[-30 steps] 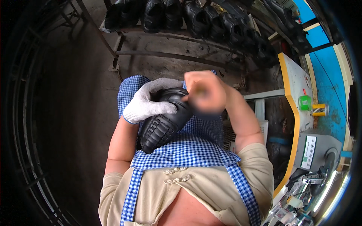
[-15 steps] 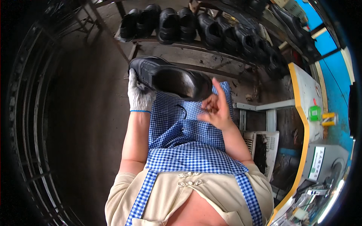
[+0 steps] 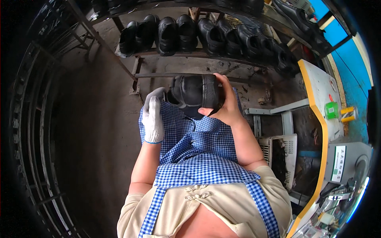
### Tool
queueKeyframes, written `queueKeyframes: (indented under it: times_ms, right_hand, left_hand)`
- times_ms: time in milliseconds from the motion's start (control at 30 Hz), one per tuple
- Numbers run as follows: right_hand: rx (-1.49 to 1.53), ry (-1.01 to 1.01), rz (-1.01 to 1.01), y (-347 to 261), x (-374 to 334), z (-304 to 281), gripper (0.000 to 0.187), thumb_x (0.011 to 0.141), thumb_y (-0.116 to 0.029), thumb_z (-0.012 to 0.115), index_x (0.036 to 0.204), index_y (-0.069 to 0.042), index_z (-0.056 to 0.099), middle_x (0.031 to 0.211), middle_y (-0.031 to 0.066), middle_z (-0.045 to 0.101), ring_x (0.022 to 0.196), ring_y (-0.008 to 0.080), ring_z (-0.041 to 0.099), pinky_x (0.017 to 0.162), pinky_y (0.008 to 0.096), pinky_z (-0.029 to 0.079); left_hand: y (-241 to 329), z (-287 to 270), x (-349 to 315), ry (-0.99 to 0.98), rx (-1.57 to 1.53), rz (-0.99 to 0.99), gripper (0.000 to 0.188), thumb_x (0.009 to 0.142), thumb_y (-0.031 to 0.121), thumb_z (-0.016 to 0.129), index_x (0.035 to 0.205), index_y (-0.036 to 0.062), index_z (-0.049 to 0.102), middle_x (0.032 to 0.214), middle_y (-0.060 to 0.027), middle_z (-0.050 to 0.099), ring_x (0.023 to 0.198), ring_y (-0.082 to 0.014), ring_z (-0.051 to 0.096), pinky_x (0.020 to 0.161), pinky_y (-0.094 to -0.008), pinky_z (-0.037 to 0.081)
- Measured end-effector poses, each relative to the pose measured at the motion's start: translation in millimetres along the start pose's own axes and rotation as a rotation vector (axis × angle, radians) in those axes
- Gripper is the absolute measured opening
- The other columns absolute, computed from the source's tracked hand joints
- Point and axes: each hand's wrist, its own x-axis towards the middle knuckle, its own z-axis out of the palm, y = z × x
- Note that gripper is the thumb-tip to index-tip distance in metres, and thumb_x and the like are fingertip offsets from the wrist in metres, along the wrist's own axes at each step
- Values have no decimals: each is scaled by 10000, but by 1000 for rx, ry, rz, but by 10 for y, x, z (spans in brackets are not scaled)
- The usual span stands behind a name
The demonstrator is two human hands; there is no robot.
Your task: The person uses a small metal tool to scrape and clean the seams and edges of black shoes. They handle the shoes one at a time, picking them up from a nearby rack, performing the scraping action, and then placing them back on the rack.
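A black leather shoe (image 3: 192, 92) is held up in front of my blue checked apron, its heel end turned toward me and its textured sole edge at the right. My bare right hand (image 3: 227, 100) wraps round the sole side, thumb at the lower edge and fingers over the top. On the other side, my left hand (image 3: 152, 113) wears a white knit glove with grey fingertips. Its fingers are bent together at the shoe's left edge, by the opening. What the gloved fingertips press on is partly hidden.
Several black shoes (image 3: 166, 35) stand in a row on a metal rack ahead, with more shoes above. At right is a yellow-edged white worktable (image 3: 317, 99) carrying a green container (image 3: 331, 110) and a grey machine (image 3: 345, 162). A white plastic crate (image 3: 291, 158) sits below. Metal racks (image 3: 43, 158) line the left.
The shoe has turned from lying lengthwise with its opening up to heel end toward me. My right hand, beside it before, now grips it. My left hand has moved to its opening.
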Motion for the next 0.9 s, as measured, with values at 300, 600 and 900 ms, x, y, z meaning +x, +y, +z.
queueKeyframes:
  times_ms: [300, 600, 900]
  right_hand:
    - [-146, -215, -138, -60, 8, -145, 784, 683, -290, 909, 1346, -66, 555, 811, 36, 591, 738, 154, 624, 635, 322, 516]
    - [-728, -285, -617, -722, 201, -178, 332, 708, -29, 794, 1029, -92, 740, 697, 20, 577, 532, 144, 591, 448, 268, 442]
    - [-1201, -475, -811, -909, 289, -42, 59, 760, -121, 663, 778, -80, 625, 762, 9, 510, 593, 101, 587, 495, 237, 456]
  left_hand:
    - [674, 28, -56, -449, -387, -466, 462, 917, 237, 662, 1269, -49, 577, 1083, -104, 679, 982, -157, 637, 866, -287, 518]
    - [774, 206, -250, -415, 74, -19, 311, 907, 126, 666, 1173, -32, 639, 965, -102, 696, 857, -153, 655, 777, -285, 522]
    - [758, 284, -210, -403, 285, 260, 214, 886, 121, 681, 1068, 8, 666, 852, -156, 671, 730, -289, 653, 655, -341, 513]
